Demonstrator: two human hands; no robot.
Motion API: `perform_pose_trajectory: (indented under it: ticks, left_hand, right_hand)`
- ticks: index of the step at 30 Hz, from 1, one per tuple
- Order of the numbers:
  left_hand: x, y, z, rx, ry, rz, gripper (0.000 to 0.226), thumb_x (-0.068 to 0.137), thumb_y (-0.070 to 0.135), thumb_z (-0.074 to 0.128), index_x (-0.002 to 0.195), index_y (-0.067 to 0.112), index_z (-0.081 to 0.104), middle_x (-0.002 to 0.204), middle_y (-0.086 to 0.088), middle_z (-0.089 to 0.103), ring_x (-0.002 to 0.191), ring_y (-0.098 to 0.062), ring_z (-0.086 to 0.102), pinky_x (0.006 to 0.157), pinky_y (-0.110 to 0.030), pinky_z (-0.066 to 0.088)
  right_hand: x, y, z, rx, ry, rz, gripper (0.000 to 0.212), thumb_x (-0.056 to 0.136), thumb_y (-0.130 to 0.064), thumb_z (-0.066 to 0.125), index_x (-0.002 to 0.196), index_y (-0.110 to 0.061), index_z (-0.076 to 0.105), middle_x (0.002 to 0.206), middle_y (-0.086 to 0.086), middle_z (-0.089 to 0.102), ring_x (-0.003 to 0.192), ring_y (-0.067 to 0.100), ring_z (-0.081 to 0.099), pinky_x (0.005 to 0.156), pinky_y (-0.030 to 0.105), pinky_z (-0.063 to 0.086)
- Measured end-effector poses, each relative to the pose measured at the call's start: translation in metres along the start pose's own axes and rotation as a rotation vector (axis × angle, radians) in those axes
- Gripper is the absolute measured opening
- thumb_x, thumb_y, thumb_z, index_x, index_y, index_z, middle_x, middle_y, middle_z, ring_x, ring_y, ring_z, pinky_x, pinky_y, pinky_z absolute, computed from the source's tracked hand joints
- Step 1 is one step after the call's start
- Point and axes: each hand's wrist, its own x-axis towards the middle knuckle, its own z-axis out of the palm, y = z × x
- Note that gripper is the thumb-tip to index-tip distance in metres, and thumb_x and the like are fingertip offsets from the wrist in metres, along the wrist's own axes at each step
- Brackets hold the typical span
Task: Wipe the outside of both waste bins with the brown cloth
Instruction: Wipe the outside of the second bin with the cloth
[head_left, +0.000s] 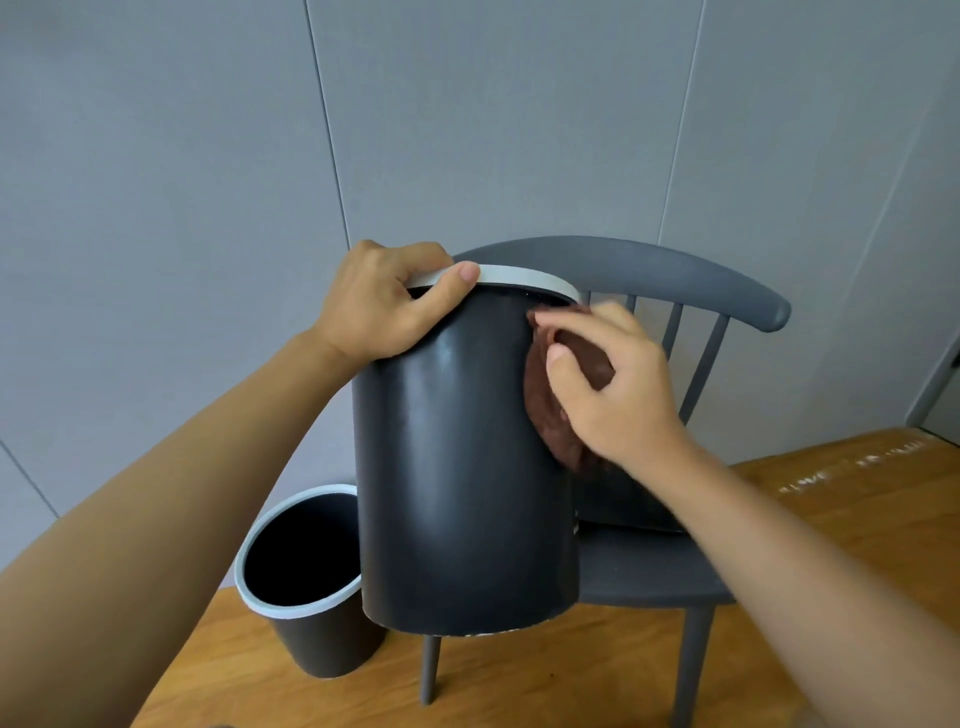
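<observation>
Two bins are showing: the held bin (462, 467) at frame centre, standing nearly upright, and the second bin (306, 566) waiting at lower left on the wooden floor (831, 519). The left hand (384, 306) is clamping the pale rim at the top, thumb over the edge. The right hand (618, 389) is pressing the cloth (550, 410) flat against the bin's right wall, fingers closing on it. The likely stroke is running down the long vertical axis. A chair (675, 566) is standing behind. No readable labels are appearing.
</observation>
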Motion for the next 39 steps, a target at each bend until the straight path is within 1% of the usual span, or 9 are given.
perform_pose_trajectory:
  ticks: [7,13,16,19,23,26,31,34,39]
  left_hand:
    - [-0.003,-0.007,-0.004,-0.005,0.013,-0.003,0.046,0.098,0.050,0.054,0.070,0.015,0.066,0.052,-0.002,0.047,0.050,-0.027,0.045,0.048,-0.032,0.035]
    - [0.001,0.003,-0.002,0.029,-0.028,0.005,0.044,0.098,0.050,0.055,0.074,0.016,0.068,0.055,-0.002,0.052,0.053,-0.026,0.047,0.051,-0.033,0.037]
    - [0.001,0.005,-0.002,0.029,-0.027,-0.001,0.044,0.099,0.049,0.055,0.074,0.015,0.067,0.056,0.000,0.050,0.054,-0.024,0.045,0.053,-0.032,0.036]
    - [0.002,0.003,0.000,0.041,-0.028,-0.006,0.044,0.100,0.049,0.054,0.072,0.017,0.065,0.057,0.001,0.049,0.055,-0.024,0.045,0.054,-0.031,0.035]
    - [0.004,0.003,0.004,0.041,-0.038,-0.026,0.046,0.099,0.051,0.053,0.074,0.015,0.066,0.058,-0.003,0.052,0.057,-0.027,0.047,0.055,-0.034,0.038]
    - [0.006,0.009,0.006,0.038,-0.052,0.000,0.048,0.098,0.052,0.052,0.075,0.013,0.068,0.058,-0.008,0.054,0.057,-0.030,0.048,0.054,-0.039,0.041]
    - [0.004,0.016,0.002,0.056,-0.060,0.003,0.050,0.098,0.053,0.052,0.072,0.012,0.064,0.055,-0.007,0.049,0.054,-0.031,0.045,0.051,-0.039,0.039]
    - [-0.003,0.019,-0.011,0.074,-0.057,-0.023,0.048,0.098,0.051,0.054,0.069,0.014,0.058,0.052,0.003,0.044,0.052,-0.022,0.041,0.051,-0.033,0.033]
    - [-0.020,0.001,-0.051,0.159,0.007,-0.103,0.054,0.096,0.052,0.055,0.068,0.007,0.057,0.056,-0.006,0.048,0.054,-0.027,0.046,0.052,-0.033,0.031]
  right_hand:
    - [-0.031,0.023,0.004,0.090,0.100,0.295,0.028,0.094,-0.026,0.059,0.117,-0.031,0.075,0.104,-0.008,0.068,0.099,0.002,0.067,0.092,0.029,0.057]
    - [0.013,-0.011,0.008,-0.037,0.020,0.003,0.033,0.095,-0.025,0.063,0.123,-0.017,0.077,0.111,-0.005,0.064,0.108,0.009,0.063,0.101,0.021,0.047]
    - [0.013,-0.016,0.009,-0.083,-0.069,-0.110,0.034,0.094,-0.026,0.062,0.122,-0.016,0.078,0.113,0.002,0.066,0.111,0.021,0.064,0.102,0.037,0.051]
    - [-0.026,-0.014,0.002,-0.104,-0.179,-0.214,0.033,0.092,-0.021,0.065,0.120,-0.010,0.077,0.113,0.010,0.068,0.105,0.030,0.064,0.093,0.047,0.053]
    - [-0.107,-0.028,-0.009,-0.065,-0.425,-0.396,0.030,0.086,-0.020,0.073,0.112,-0.007,0.079,0.100,0.010,0.067,0.083,0.028,0.058,0.070,0.042,0.052]
    - [-0.123,-0.033,-0.021,-0.059,-0.543,-0.393,0.028,0.083,-0.022,0.076,0.108,-0.012,0.080,0.095,0.003,0.067,0.080,0.022,0.057,0.064,0.039,0.051]
    - [-0.067,-0.030,-0.024,-0.046,-0.176,-0.205,0.034,0.093,-0.026,0.065,0.121,-0.010,0.077,0.111,0.008,0.066,0.102,0.024,0.065,0.088,0.040,0.055]
    - [-0.050,-0.028,-0.009,-0.094,-0.120,-0.070,0.040,0.097,-0.029,0.061,0.133,-0.014,0.071,0.121,0.004,0.062,0.114,0.024,0.061,0.096,0.044,0.054]
    - [-0.104,-0.050,0.012,-0.019,-0.500,-0.224,0.039,0.092,-0.035,0.066,0.127,-0.020,0.074,0.113,-0.005,0.062,0.102,0.016,0.060,0.083,0.037,0.056]
